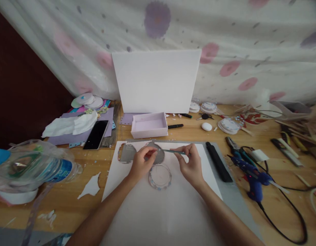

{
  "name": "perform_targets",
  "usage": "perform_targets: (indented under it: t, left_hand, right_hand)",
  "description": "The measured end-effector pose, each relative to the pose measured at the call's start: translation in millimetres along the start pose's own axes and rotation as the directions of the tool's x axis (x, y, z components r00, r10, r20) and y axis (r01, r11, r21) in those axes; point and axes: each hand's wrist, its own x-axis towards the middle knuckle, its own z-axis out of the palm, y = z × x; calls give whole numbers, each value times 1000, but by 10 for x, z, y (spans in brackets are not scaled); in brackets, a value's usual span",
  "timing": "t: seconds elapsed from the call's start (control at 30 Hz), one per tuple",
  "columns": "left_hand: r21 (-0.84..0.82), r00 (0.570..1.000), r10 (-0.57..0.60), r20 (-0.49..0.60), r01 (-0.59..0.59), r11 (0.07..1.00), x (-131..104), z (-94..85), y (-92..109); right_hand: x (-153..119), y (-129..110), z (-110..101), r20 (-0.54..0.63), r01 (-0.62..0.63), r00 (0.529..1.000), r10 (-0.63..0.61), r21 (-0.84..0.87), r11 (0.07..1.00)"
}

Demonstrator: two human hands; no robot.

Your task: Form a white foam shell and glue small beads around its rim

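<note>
In my right hand (190,162) is a thin teal stick-like tool (175,151), pinched and pointing left toward my other hand. My left hand (144,160) is closed in a pinch at the grey rounded piece (160,156); what its fingertips hold is too small to make out. Just left of it lies a second grey piece (127,153) with a reddish-brown edge. Below my left hand, a ring decorated with small blue and pink bits (160,188) rests on the white sheet (114,181).
Behind the sheet stand a pale pink open box (149,134) and a white board (158,82). A phone (96,135) and plastic bottle (57,170) are left. A black case (218,162), pliers (233,147) and blue glue gun (255,186) are right.
</note>
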Motion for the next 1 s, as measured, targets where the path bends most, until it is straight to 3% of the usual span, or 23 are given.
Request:
perform_targets:
  t: [0.1, 0.33, 0.83, 1.0]
  left_hand:
    - [-98, 994, -103, 27, 105, 990, -8, 32, -20]
    - [-172, 979, -200, 34, 203, 964, -26, 19, 5]
    - [-232, 977, -180, 110, 201, 952, -14, -13, -52]
    - [-226, 973, -186, 138, 214, 950, -14, 0, -133]
  right_hand:
    - [-28, -27, 30, 12, -20, 1000, 19, 52, 998]
    - [-69, -14, 69, 33, -10, 999, 9, 48, 999]
    - [-54, 40, 35, 75, -88, 994, 77, 165, 982]
    - [-41, 35, 41, 36, -93, 996, 87, 203, 975]
